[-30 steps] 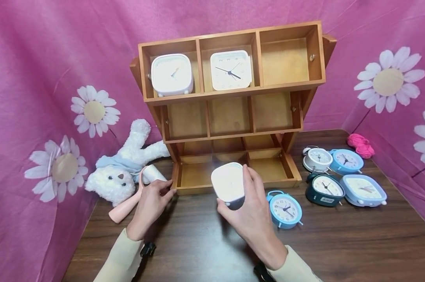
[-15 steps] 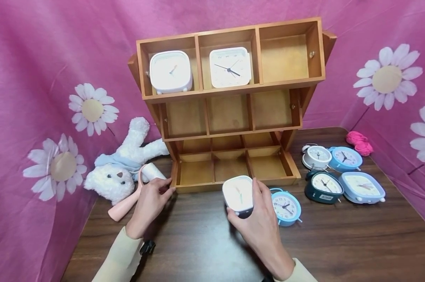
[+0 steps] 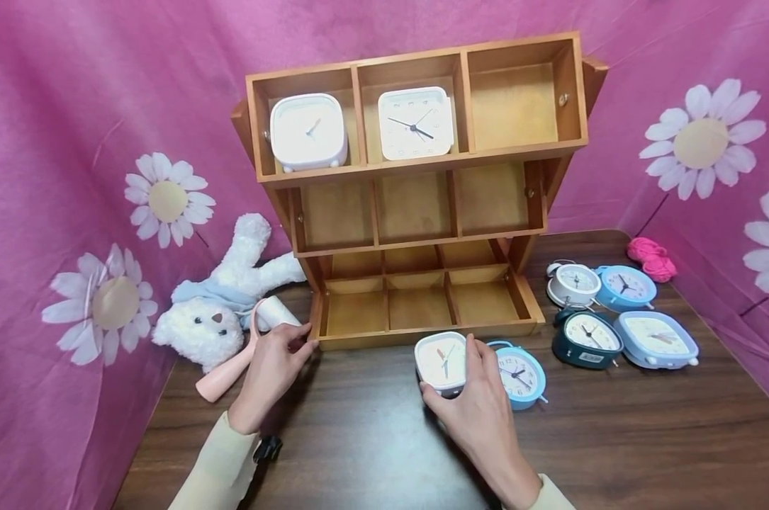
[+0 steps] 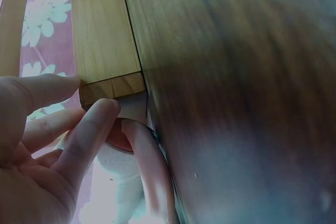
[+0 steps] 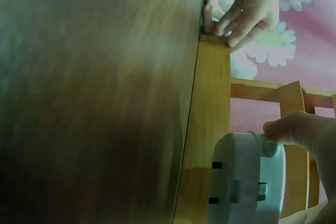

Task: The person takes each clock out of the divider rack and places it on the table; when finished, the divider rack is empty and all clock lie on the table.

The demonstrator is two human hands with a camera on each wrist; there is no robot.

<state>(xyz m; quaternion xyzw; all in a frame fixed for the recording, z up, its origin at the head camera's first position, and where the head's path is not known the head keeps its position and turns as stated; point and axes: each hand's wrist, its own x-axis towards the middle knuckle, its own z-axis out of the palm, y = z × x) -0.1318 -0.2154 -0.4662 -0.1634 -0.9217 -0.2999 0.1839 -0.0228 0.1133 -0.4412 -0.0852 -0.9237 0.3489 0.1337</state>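
Both arms stretch forward in long cream sleeves (image 3: 212,464). The left grip (image 3: 274,375), a bare hand, has its fingers bent, with its thumb (image 3: 302,354) close to the first finger. The right grip (image 3: 483,418), bare too, shows its back on top. It is spread wider, with the thumb bent on the left side and the fingers across from it.

White teddy bear (image 3: 199,330), lying | lint roller (image 3: 227,370) beside it | pink yarn (image 3: 652,260)

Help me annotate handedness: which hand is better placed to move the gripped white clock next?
Probably the right hand: it grips that white clock; the left hand touches a corner of the wooden shelf.
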